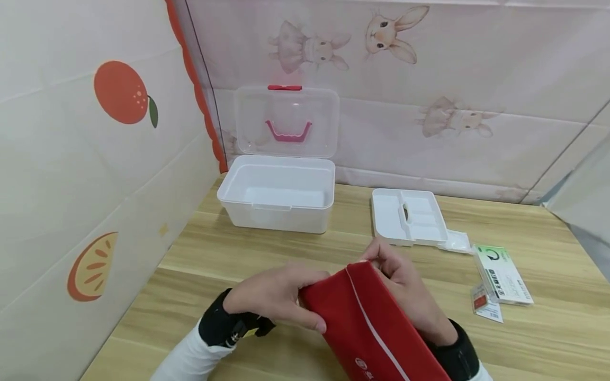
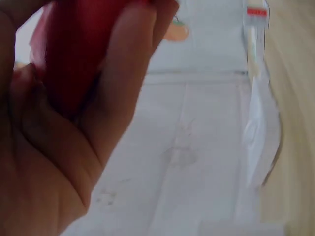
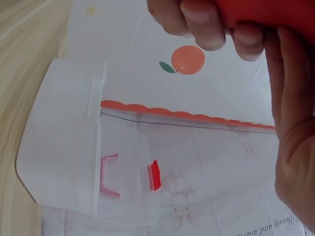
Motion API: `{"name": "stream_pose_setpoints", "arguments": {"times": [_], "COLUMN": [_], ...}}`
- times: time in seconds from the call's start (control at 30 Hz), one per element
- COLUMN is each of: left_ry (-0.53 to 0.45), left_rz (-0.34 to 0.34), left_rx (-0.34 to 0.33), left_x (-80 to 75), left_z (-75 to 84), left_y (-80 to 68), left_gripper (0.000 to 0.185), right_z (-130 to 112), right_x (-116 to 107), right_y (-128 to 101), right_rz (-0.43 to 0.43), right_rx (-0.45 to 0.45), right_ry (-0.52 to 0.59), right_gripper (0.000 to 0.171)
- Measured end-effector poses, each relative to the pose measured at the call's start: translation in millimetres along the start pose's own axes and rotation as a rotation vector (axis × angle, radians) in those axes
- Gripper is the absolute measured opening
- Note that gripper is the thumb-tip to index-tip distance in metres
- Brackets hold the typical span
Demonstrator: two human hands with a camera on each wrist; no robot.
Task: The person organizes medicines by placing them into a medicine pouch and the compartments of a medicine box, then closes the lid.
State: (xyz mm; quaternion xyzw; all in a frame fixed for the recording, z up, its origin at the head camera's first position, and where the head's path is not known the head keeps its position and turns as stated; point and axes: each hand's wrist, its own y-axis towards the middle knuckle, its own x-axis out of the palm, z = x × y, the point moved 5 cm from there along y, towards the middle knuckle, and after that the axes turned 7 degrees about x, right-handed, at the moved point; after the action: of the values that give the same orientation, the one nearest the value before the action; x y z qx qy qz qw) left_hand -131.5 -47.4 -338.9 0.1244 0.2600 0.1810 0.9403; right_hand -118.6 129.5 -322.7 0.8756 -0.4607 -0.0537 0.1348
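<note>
A red fabric pouch (image 1: 376, 323) with a pale stripe and a small white logo is held up over the front of the table. My left hand (image 1: 281, 296) grips its left corner, thumb on the near face; the left wrist view shows the red cloth (image 2: 78, 54) between thumb and fingers. At the top edge my right hand (image 1: 405, 286) pinches the pouch, its fingertips partly hidden behind the cloth. The right wrist view has the fingers (image 3: 206, 24) against the red material. Whatever is inside the pouch cannot be seen.
A white plastic box (image 1: 281, 211) stands at the back left, its clear lid (image 1: 286, 114) raised against the wall. Right of it lies a white divided tray (image 1: 388, 214), beside a small white packet (image 1: 457, 242). Medicine boxes, one green and white (image 1: 507, 278), lie at the right.
</note>
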Motion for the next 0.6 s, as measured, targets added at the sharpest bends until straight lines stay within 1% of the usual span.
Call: {"name": "stream_pose_setpoints", "arguments": {"times": [0.07, 0.13, 0.2, 0.3, 0.33, 0.43, 0.5, 0.53, 0.57, 0.6], "left_ry": [-0.105, -0.181, -0.192, -0.186, -0.188, -0.211, -0.242, -0.244, -0.252, -0.258], "left_rz": [-0.029, -0.027, 0.0, 0.053, 0.068, 0.105, 0.139, 0.167, 0.2, 0.238], "left_rx": [-0.021, -0.055, -0.082, -0.113, -0.113, -0.08, -0.051, -0.047, -0.041, -0.039], "left_x": [3.7, 6.1, 5.9, 1.7, -0.3, -9.1, -17.1, -22.0, -27.3, -33.1], "left_z": [-4.3, -8.6, -11.9, -14.1, -13.8, -11.3, -9.3, -8.6, -8.1, -7.8], "left_y": [0.1, -0.3, 0.5, -1.3, -2.3, -7.1, -11.3, -14.3, -17.5, -21.0], "left_gripper": [0.037, 0.04, 0.038, 0.036, 0.036, 0.036, 0.038, 0.038, 0.038, 0.037], "right_z": [-1, -2, -3, -2, -1, 1, 3, 6, 11, 18], "right_x": [2, 3, -1, -8, -11, -23, -34, -41, -50, -59], "right_y": [0, 1, 1, 2, 3, 5, 4, 4, 2, 1], "right_rz": [0.009, 0.031, 0.059, 0.08, 0.083, 0.117, 0.166, 0.179, 0.189, 0.191], "right_rx": [0.003, 0.006, 0.005, 0.05, 0.066, 0.138, 0.184, 0.187, 0.195, 0.202], "right_ry": [-0.027, -0.046, -0.053, -0.035, -0.044, -0.109, -0.174, -0.183, -0.165, -0.127], "right_gripper": [0.015, 0.018, 0.022, 0.025, 0.026, 0.027, 0.025, 0.025, 0.025, 0.029]}}
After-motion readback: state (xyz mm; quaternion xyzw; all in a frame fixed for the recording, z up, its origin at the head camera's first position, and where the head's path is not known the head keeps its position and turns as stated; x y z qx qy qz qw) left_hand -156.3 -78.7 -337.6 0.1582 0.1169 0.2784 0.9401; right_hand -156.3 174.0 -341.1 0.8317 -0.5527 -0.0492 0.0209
